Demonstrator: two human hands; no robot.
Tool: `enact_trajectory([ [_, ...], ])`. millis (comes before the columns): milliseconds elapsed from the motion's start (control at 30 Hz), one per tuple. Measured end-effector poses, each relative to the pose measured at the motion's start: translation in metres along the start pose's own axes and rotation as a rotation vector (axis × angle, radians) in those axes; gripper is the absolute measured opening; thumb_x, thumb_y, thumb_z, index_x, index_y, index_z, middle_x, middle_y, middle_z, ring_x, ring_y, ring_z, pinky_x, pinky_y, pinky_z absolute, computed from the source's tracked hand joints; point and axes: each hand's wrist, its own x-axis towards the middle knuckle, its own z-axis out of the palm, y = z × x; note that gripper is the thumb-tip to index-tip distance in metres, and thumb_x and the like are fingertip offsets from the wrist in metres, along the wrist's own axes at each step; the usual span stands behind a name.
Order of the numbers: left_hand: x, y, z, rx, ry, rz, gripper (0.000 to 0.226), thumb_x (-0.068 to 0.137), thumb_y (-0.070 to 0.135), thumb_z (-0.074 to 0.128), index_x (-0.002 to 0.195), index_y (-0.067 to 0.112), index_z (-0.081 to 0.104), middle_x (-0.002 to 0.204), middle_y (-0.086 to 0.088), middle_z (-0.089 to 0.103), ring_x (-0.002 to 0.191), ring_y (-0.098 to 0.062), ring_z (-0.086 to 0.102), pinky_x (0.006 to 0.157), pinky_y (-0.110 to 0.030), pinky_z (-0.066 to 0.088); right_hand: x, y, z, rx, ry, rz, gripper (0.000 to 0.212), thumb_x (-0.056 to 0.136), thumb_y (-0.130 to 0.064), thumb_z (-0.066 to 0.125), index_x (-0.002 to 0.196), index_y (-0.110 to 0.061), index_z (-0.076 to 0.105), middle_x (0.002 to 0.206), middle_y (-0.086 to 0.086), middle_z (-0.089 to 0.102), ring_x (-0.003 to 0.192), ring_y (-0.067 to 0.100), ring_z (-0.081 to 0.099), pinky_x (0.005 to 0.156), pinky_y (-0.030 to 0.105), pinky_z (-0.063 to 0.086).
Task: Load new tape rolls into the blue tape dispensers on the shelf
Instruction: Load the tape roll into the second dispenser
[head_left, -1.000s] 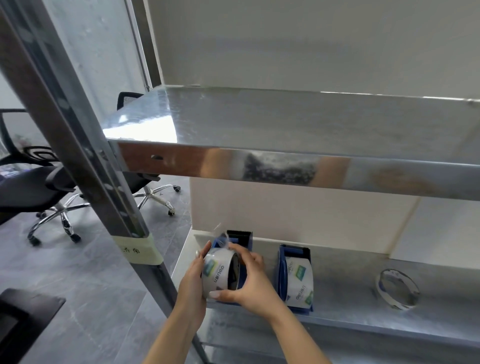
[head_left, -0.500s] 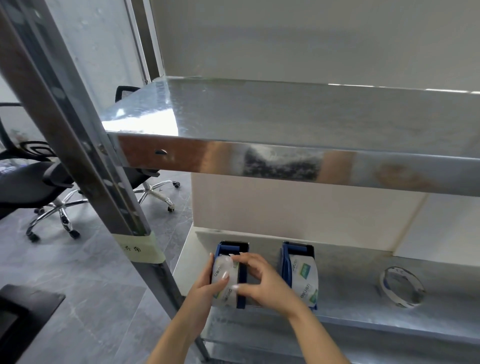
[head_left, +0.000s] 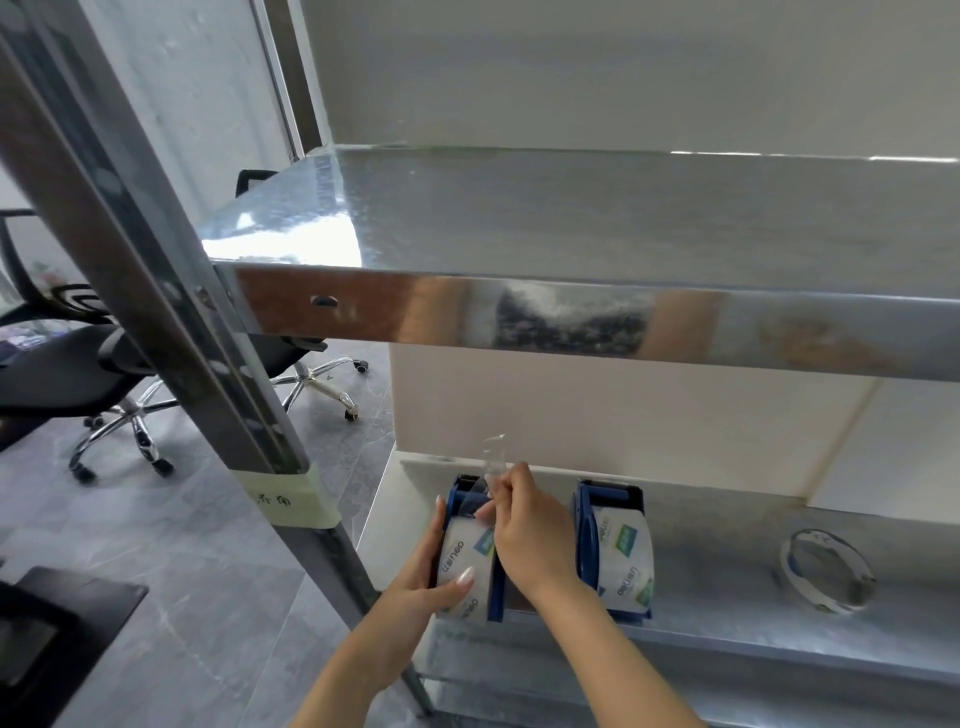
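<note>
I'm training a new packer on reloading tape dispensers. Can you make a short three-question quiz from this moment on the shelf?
1. True or false: the right-hand blue tape dispenser stands empty.
2. Which of the hands pinches the clear tape end: A) left hand B) right hand C) neither?
3. Fill in: the spent tape core lies on the lower shelf, to the ____ of both dispensers.

Key
1. False: it already holds a tape roll.
2. B: it lifts the end above the left dispenser, while the left hand steadies the roll seated there.
3. Right.
</note>
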Motion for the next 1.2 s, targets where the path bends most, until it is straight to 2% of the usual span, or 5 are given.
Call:
enact_trajectory([
  [267,0.011,0.02,0.006,0.149,0.185,-0.076,0.111,0.058,0.048,0.08,0.148,0.037,0.017,0.14,0.006,0.049,0.125,-0.016,0.052,0.1,-0.033,0.046,0.01,-0.01,-0.019,0.003,-0.219,-0.036,0.02,0.1,-0.037,0.037,0.086,-0.024,0.044,0.086,-0.004,0.075,0.08,0.014,0.069,0.074,0.032,0.051],
  [400,0.013,0.02,0.013,0.156,0.181,-0.098,0.065,0.077,0.027,0.076,0.135,0.032,0.046,0.109,0.004,0.072,0.102,-0.02,0.068,0.087,-0.043,0.056,0.017,-0.009,-0.021,0.008,-0.178,-0.026,0.022,0.099,-0.036,0.038,0.08,-0.025,0.043,0.081,-0.003,0.074,0.076,0.013,0.069,0.073,0.034,0.053],
  [700,0.016,0.022,0.01,0.158,0.069,-0.168,0.064,0.076,0.011,0.076,0.127,0.031,0.045,0.116,0.001,0.068,0.102,-0.015,0.066,0.077,-0.022,0.055,0.047,-0.005,-0.022,0.488,-0.009,0.333,0.029,0.098,-0.041,0.039,0.079,-0.02,0.046,0.075,0.005,0.074,0.068,0.02,0.073,0.075,0.048,0.058],
  [933,0.034,0.037,0.025,0.279,0.284,-0.172,0.057,0.065,0.02,0.084,0.109,0.017,0.047,0.095,-0.001,0.065,0.082,-0.013,0.065,0.062,-0.022,0.052,0.023,-0.029,-0.03,0.272,-0.234,0.102,0.027,0.098,-0.044,0.037,0.076,-0.028,0.04,0.078,0.0,0.074,0.076,0.014,0.071,0.077,0.042,0.058],
  [1200,0.037,0.017,0.032,0.398,0.371,-0.101,0.046,0.058,0.009,0.078,0.096,0.021,0.056,0.09,-0.002,0.069,0.078,-0.017,0.067,0.057,-0.026,0.054,0.047,-0.012,-0.042,0.496,0.003,0.264,0.027,0.098,-0.036,0.043,0.08,-0.017,0.049,0.077,0.008,0.074,0.072,0.021,0.073,0.072,0.046,0.059],
])
